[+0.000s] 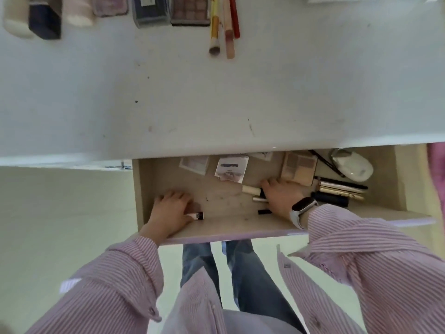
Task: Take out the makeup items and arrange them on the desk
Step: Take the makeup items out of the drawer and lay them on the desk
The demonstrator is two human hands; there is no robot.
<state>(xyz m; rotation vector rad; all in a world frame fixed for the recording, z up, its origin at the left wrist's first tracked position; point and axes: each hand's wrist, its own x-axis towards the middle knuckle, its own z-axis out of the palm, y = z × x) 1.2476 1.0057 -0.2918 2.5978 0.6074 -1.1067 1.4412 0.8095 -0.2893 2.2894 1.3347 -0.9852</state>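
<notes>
Both my hands are inside the pulled-out drawer [149, 186] under the white desk [216, 100]. My left hand [172, 210] is curled over a small white tube with a black patterned cap [198, 215] at the drawer's front left. My right hand [281, 196] covers several slim items, among them a cream-handled brush [251, 189] and a white stick [259, 200]; how the fingers hold them is hidden. Deeper in the drawer lie a beige eyeshadow palette [299, 167], a pink palette [194, 163], a packaged item [230, 169] and gold and black pens [342, 189].
At the desk's far edge stand bottles [44, 18], palettes [190, 9] and a few brushes and pencils [224, 27]. A white round device [352, 166] lies at the drawer's back right. A black tube [331, 200] sits beside my right wrist. My legs stand below the drawer.
</notes>
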